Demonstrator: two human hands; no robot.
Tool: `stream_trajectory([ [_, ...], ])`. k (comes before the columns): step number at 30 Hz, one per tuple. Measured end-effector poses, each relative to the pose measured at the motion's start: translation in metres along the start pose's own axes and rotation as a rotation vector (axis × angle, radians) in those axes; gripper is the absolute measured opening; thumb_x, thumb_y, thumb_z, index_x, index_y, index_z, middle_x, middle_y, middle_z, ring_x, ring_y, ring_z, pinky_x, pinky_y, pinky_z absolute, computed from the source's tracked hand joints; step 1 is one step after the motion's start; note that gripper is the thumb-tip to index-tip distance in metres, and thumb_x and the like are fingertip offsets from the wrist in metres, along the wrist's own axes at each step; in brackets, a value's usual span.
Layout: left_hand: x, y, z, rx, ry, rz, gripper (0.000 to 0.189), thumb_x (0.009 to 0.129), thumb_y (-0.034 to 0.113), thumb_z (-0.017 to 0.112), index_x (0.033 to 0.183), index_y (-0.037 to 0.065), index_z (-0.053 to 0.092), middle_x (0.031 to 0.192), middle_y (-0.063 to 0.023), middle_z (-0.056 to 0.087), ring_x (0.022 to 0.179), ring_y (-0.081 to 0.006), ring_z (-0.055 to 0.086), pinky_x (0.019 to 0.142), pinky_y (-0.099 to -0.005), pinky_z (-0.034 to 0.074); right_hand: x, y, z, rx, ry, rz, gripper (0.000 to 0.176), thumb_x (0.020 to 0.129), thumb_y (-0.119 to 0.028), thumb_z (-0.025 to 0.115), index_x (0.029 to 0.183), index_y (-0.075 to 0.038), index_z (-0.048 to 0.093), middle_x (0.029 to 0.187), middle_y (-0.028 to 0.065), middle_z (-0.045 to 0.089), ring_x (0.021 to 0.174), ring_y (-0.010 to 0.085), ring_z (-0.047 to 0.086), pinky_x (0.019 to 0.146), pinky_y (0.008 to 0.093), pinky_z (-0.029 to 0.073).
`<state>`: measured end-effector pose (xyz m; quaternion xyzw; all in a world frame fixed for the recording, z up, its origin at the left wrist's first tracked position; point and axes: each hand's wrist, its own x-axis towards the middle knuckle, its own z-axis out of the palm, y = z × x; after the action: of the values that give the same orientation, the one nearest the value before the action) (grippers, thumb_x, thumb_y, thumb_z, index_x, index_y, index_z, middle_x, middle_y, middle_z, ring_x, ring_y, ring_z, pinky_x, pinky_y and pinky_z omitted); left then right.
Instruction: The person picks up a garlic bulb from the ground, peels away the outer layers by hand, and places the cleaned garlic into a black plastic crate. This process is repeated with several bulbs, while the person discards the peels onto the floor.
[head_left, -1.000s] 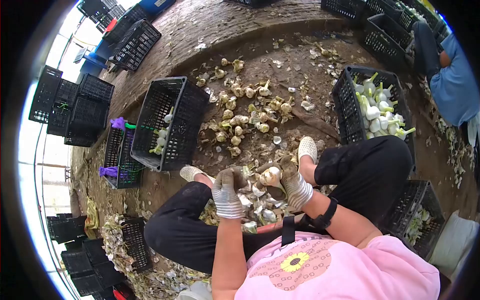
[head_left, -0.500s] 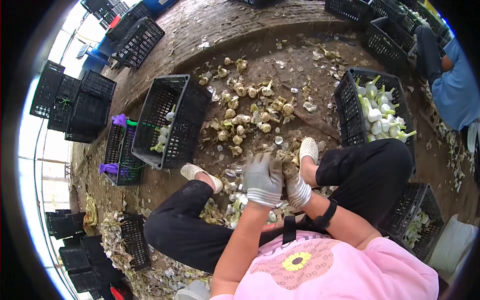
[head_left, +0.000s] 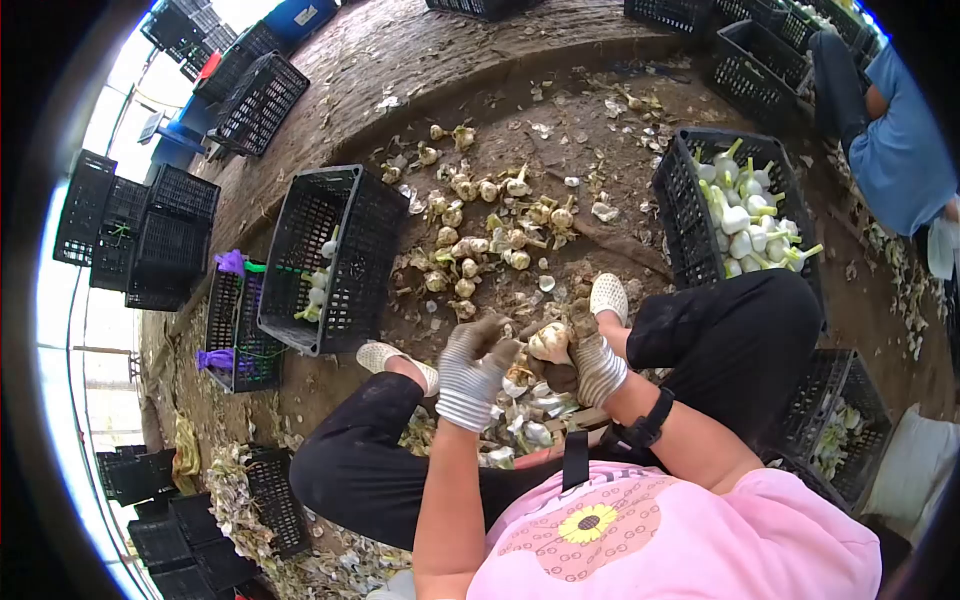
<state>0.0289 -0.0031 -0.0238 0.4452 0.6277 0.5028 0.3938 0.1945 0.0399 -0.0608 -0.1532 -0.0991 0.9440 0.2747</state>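
A garlic bulb (head_left: 549,343) with pale, partly brown skin sits in my right hand (head_left: 596,362), whose soiled, striped-cuff glove is closed around it. My left hand (head_left: 472,368), in a matching glove, is just left of the bulb and apart from it. Its fingers are bent, with a gap between them and the thumb; I see nothing held there. Below both hands, between my legs, lies a heap of garlic peelings (head_left: 530,410). Unpeeled garlic bulbs (head_left: 470,245) are scattered on the ground in front of me.
To the right stands a black crate (head_left: 690,235) with white trimmed garlic bulbs (head_left: 745,225). Another black crate (head_left: 345,270) at the left holds several white bulbs. A person in a blue top (head_left: 905,150) sits at far right. Stacked crates (head_left: 170,235) stand at far left.
My hands, close together before, have moved apart, the left one going leftward. The garlic bulb in my right hand now shows between them. The view has shifted slightly.
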Motion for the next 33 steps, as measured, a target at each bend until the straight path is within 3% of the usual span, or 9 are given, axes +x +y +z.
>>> stream_trajectory([
  [3,-0.008,0.031,0.010,0.468,-0.116,0.211,0.030,0.072,0.011,0.069,0.100,0.003,0.061,0.093,-0.0092,0.057,0.083,-0.0177,0.058,0.072,-0.0286,0.047,0.001,0.005,-0.001,-0.008,0.169,0.006,0.049,0.081,-0.052,0.051,0.096,-0.005,0.056,0.074,0.0037,0.058,0.047,0.0109,0.048,0.039,0.0216,0.038],
  [7,-0.009,0.042,0.021,0.836,-0.072,0.416,0.014,0.071,0.007,0.067,0.084,0.004,0.062,0.073,-0.0075,0.058,0.074,-0.0203,0.059,0.064,-0.0307,0.046,0.009,0.021,-0.030,-0.110,0.255,-0.069,0.053,0.079,-0.056,0.051,0.097,-0.006,0.055,0.073,0.0038,0.059,0.042,0.0102,0.045,0.035,0.0205,0.035],
  [15,-0.001,0.018,0.019,-0.084,0.109,-0.218,0.007,0.082,0.007,0.057,0.081,0.000,0.057,0.067,0.0015,0.052,0.057,-0.0041,0.043,0.049,-0.0193,0.035,-0.004,-0.001,-0.002,0.151,0.051,0.081,0.055,0.082,-0.055,0.045,0.101,-0.004,0.051,0.079,0.0098,0.058,0.046,0.0113,0.047,0.038,0.0220,0.036],
  [20,-0.003,0.003,0.000,-0.194,0.057,-0.120,0.012,0.083,-0.001,0.051,0.094,0.003,0.054,0.080,-0.0062,0.060,0.067,-0.0110,0.058,0.062,-0.0233,0.051,-0.003,-0.008,-0.003,0.193,0.165,0.065,0.049,0.086,-0.046,0.041,0.106,-0.002,0.047,0.094,0.0171,0.056,0.050,0.0134,0.049,0.040,0.0255,0.038],
  [23,-0.003,0.010,-0.009,-0.153,0.103,-0.143,0.017,0.080,-0.007,0.049,0.092,0.002,0.057,0.082,-0.0068,0.059,0.067,-0.0092,0.053,0.056,-0.0190,0.042,0.001,-0.008,-0.011,0.195,0.170,0.080,0.048,0.086,-0.045,0.041,0.104,-0.001,0.048,0.094,0.0180,0.056,0.051,0.0146,0.049,0.041,0.0263,0.038],
  [28,-0.002,0.022,0.012,0.352,-0.033,0.063,0.037,0.066,0.014,0.073,0.099,0.003,0.058,0.085,-0.0072,0.055,0.078,-0.0158,0.053,0.064,-0.0276,0.043,0.004,0.007,-0.037,0.356,-0.105,0.116,0.049,0.085,-0.046,0.041,0.101,-0.001,0.050,0.081,0.0151,0.057,0.051,0.0157,0.049,0.043,0.0279,0.039],
  [29,0.003,0.027,0.021,0.485,-0.027,0.359,0.032,0.067,0.013,0.072,0.094,0.003,0.059,0.085,-0.0107,0.055,0.076,-0.0218,0.055,0.064,-0.0314,0.044,0.015,0.018,-0.064,0.460,-0.244,0.177,0.050,0.085,-0.048,0.041,0.101,-0.001,0.051,0.074,0.0129,0.057,0.051,0.0160,0.049,0.043,0.0290,0.039],
  [30,0.003,0.027,0.030,0.503,-0.048,0.372,0.026,0.067,0.007,0.069,0.090,0.003,0.059,0.081,-0.0107,0.055,0.073,-0.0220,0.055,0.064,-0.0313,0.045,-0.004,-0.003,-0.028,0.344,0.091,0.138,0.043,0.086,-0.043,0.044,0.100,-0.003,0.051,0.062,0.0062,0.051,0.049,0.0170,0.047,0.047,0.0317,0.041],
  [33,0.000,0.022,0.049,0.554,-0.033,0.371,0.014,0.067,0.001,0.066,0.078,0.003,0.058,0.076,-0.0107,0.055,0.069,-0.0231,0.055,0.062,-0.0320,0.045,0.020,0.019,-0.077,0.561,-0.143,-0.032,0.041,0.090,-0.038,0.035,0.098,-0.001,0.050,0.082,0.0093,0.053,0.072,0.0205,0.054,0.064,0.0339,0.047],
])
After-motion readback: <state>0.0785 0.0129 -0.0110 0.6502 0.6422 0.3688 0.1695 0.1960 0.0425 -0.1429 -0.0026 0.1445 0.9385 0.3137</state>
